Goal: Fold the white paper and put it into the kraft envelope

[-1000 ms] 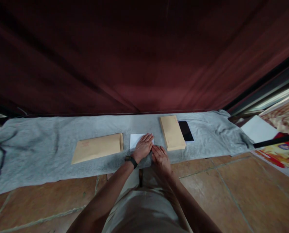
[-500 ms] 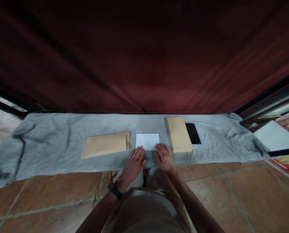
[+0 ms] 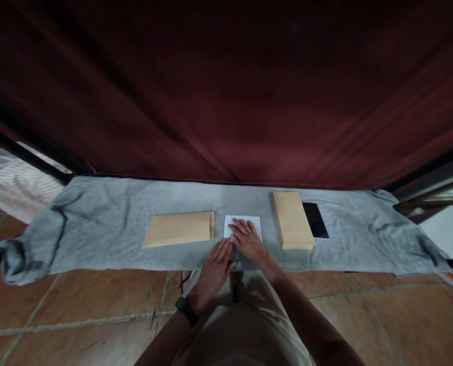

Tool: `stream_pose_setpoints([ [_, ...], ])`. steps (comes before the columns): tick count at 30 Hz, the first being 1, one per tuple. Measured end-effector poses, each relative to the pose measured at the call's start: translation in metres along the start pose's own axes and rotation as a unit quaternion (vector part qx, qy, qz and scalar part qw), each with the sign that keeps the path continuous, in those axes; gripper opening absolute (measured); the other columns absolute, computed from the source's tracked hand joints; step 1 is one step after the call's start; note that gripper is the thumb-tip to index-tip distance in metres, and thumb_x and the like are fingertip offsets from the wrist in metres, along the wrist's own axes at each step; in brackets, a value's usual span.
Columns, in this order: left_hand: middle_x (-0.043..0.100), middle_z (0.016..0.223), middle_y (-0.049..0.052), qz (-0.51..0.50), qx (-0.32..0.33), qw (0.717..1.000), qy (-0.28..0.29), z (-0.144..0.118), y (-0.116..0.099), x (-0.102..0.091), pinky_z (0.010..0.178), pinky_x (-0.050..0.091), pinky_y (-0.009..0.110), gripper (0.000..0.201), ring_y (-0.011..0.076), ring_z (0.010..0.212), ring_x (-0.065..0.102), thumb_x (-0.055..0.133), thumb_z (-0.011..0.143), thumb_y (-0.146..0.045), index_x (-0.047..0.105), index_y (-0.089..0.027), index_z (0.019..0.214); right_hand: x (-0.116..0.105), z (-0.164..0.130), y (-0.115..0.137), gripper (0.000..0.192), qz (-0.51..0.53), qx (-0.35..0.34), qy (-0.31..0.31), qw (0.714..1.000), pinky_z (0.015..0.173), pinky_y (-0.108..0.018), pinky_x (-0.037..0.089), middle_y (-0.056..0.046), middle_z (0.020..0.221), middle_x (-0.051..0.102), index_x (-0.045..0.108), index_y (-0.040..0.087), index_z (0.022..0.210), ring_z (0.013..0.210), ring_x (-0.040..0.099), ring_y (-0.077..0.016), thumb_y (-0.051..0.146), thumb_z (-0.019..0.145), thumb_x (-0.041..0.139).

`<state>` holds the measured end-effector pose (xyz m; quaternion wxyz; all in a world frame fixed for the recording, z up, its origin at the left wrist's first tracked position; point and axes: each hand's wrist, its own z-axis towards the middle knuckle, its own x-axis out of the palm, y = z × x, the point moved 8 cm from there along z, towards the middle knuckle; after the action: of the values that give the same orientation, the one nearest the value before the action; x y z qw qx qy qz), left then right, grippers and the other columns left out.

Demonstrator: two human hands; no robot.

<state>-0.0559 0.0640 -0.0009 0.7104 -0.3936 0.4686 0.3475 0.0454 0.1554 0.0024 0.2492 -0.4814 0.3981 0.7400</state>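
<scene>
A small white sheet of paper (image 3: 257,222), perhaps folded, lies flat on the grey cloth in front of me. My right hand (image 3: 247,241) rests on its middle with the fingers stretched out. At the paper's near left corner lies my left hand (image 3: 217,262), flat, its fingertips at the edge. Part of the sheet is hidden under the hands. To the left is a brown paper envelope (image 3: 181,229), its mouth facing right and slightly gaping. On the right sits a stack of brown envelopes (image 3: 293,218).
A dark-screened phone (image 3: 316,220) lies against the envelope stack's right side. The grey cloth (image 3: 108,218) covers a long narrow table with some wrinkles at both ends. A dark red curtain (image 3: 226,101) hangs behind it. Tiled floor (image 3: 108,310) shows below.
My right hand has moved left and forward, from the paper's near right corner onto its middle. The left hand stays by the near left corner. The whole view has shifted slightly.
</scene>
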Motion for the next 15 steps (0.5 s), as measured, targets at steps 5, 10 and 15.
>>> stream_pose_setpoints([
  [5,0.034,0.165,0.014,0.024,-0.039,0.998,-0.042,-0.002,0.026,-0.031,0.124,0.031,0.051,0.064,0.0280,0.155,0.026,0.046,0.102,-0.032,0.025,-0.018,0.162,0.002,-0.001,-0.012,0.042,0.026,0.030,-0.030,0.999,0.123,-0.051,0.034,-0.012,0.155,0.051,0.058,0.018,0.142,0.147,0.042,-0.0267,0.022,0.102,0.049],
  [10,0.015,0.171,0.016,0.074,-0.160,0.984,-0.004,0.006,0.106,-0.061,0.124,0.016,0.062,0.098,0.0384,0.157,0.014,0.069,0.088,-0.048,0.013,-0.024,0.165,0.001,-0.013,-0.007,0.044,0.066,0.020,-0.069,0.995,0.122,-0.050,0.037,-0.010,0.152,0.054,0.060,0.019,0.141,0.146,0.043,-0.0250,0.018,0.099,0.046],
  [15,0.013,0.171,0.016,0.054,-0.178,0.972,0.142,0.016,0.162,-0.060,0.123,0.008,0.065,0.117,0.0395,0.158,0.010,0.078,0.073,-0.054,0.009,-0.030,0.165,0.003,-0.028,-0.009,0.043,0.064,0.035,-0.057,0.996,0.122,-0.051,0.038,-0.013,0.151,0.054,0.061,0.017,0.139,0.143,0.046,-0.0260,0.017,0.099,0.047],
])
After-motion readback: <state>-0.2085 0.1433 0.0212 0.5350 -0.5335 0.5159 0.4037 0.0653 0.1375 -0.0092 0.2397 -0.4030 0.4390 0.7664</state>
